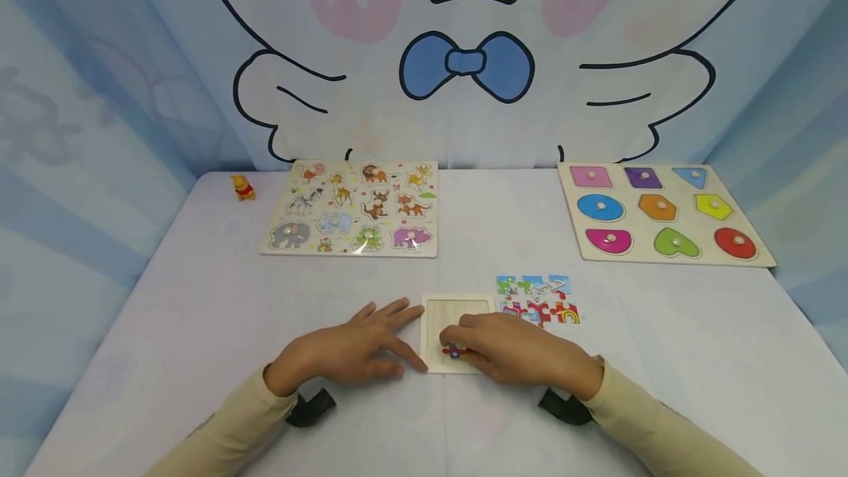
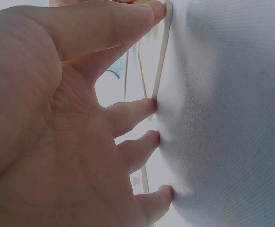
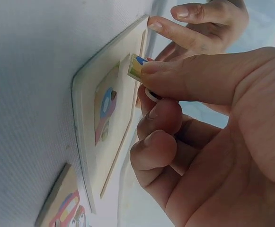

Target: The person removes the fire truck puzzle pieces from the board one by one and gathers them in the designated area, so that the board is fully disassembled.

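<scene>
A small square wooden puzzle tray (image 1: 458,297) lies on the table between the hands. My left hand (image 1: 351,348) has its fingers spread, and its fingertips touch the tray's left edge (image 2: 162,56). Over the tray, my right hand (image 1: 513,350) pinches a small colourful jigsaw piece (image 3: 136,67) between thumb and fingers, tilted above the tray floor. Another jigsaw piece (image 3: 106,109), with a blue and pink print, lies inside the tray in the right wrist view; the right hand hides it in the head view. Loose jigsaw pieces (image 1: 539,311) lie to the tray's right.
An animal peg puzzle board (image 1: 354,205) lies at the back left, with a small yellow-and-red bear figure (image 1: 243,188) beside it. At the back right is a geometric shape peg board (image 1: 662,212). A printed curtain (image 1: 464,124) hangs behind the white-covered table (image 1: 199,300).
</scene>
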Available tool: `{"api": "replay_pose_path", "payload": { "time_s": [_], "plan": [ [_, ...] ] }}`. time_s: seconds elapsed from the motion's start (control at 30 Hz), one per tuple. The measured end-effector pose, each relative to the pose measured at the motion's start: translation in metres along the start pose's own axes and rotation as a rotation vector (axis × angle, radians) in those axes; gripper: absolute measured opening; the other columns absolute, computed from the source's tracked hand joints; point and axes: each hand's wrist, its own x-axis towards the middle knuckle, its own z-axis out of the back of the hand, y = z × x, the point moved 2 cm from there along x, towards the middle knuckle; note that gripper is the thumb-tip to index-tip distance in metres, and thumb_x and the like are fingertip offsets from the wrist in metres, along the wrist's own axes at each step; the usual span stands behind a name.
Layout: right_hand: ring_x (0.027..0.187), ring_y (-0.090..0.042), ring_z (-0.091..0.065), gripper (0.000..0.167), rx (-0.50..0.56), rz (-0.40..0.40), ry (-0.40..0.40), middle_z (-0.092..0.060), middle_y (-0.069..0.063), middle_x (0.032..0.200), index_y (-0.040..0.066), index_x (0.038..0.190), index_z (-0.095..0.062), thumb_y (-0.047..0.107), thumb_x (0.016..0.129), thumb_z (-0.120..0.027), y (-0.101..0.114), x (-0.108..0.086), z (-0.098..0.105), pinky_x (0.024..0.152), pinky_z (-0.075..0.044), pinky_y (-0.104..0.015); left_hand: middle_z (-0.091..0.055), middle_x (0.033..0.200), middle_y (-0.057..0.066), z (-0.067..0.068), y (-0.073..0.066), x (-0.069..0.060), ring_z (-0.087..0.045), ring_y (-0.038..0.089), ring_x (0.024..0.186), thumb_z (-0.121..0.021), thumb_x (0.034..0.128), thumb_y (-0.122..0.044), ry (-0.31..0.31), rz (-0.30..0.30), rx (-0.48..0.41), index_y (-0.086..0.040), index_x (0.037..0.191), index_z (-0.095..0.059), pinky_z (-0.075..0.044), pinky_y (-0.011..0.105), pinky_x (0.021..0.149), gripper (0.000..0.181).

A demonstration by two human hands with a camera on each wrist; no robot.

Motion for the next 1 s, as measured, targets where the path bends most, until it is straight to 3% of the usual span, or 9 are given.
{"api": "replay_pose_path", "payload": {
  "time_s": [0.27, 0.4, 0.57, 0.77, 1.0],
  "plan": [
    [0.077, -0.004, -0.052, 0.024, 0.083, -0.096, -0.031, -0.06, 0.01, 0.091, 0.015, 0.118, -0.067, 0.005, 0.096, -0.07, -0.01, -0.017, 0.02, 0.068, -0.049, -0.022, -0.023, 0.168, 0.008, -0.003, -0.002, 0.004, -0.006, 0.033, 0.157, -0.068, 0.0993, -0.018, 0.015, 0.02, 0.009, -0.034, 0.12, -0.077, -0.006, 0.07, 0.118, 0.028],
    [0.082, -0.005, -0.056, 0.025, 0.085, -0.151, -0.087, -0.066, 0.008, 0.097, 0.012, 0.119, -0.068, 0.003, 0.095, -0.07, -0.024, -0.036, 0.039, 0.073, -0.053, -0.026, -0.023, 0.168, 0.009, -0.002, -0.001, 0.003, -0.006, 0.033, 0.157, -0.068, 0.0992, -0.018, 0.005, 0.024, 0.02, -0.034, 0.12, -0.077, -0.006, 0.069, 0.118, 0.027],
    [0.083, -0.006, -0.056, 0.026, 0.111, -0.219, -0.123, -0.064, 0.01, 0.093, 0.011, 0.116, -0.069, -0.001, 0.092, -0.072, -0.044, -0.063, 0.053, 0.072, -0.053, -0.026, -0.023, 0.168, 0.01, -0.001, -0.002, 0.0, -0.006, 0.034, 0.157, -0.068, 0.0988, -0.017, -0.005, 0.029, 0.017, -0.031, 0.119, -0.078, -0.006, 0.069, 0.118, 0.027],
    [0.089, -0.009, -0.057, 0.031, 0.162, -0.287, -0.066, -0.066, 0.009, 0.101, 0.01, 0.12, -0.071, -0.002, 0.092, -0.071, -0.056, -0.083, 0.048, 0.076, -0.054, -0.027, -0.023, 0.168, 0.011, 0.0, -0.003, -0.001, -0.006, 0.034, 0.157, -0.068, 0.0986, -0.016, -0.012, 0.02, 0.014, -0.03, 0.119, -0.078, -0.006, 0.07, 0.118, 0.027],
    [0.087, -0.008, -0.055, 0.028, 0.208, -0.272, 0.007, -0.064, 0.01, 0.095, 0.016, 0.114, -0.072, -0.001, 0.092, -0.071, -0.06, -0.087, 0.033, 0.075, -0.051, -0.026, -0.023, 0.168, 0.01, -0.001, -0.001, -0.001, -0.006, 0.034, 0.157, -0.068, 0.0987, -0.016, -0.013, 0.013, 0.007, -0.031, 0.12, -0.078, -0.005, 0.07, 0.118, 0.027]
  ]
}}
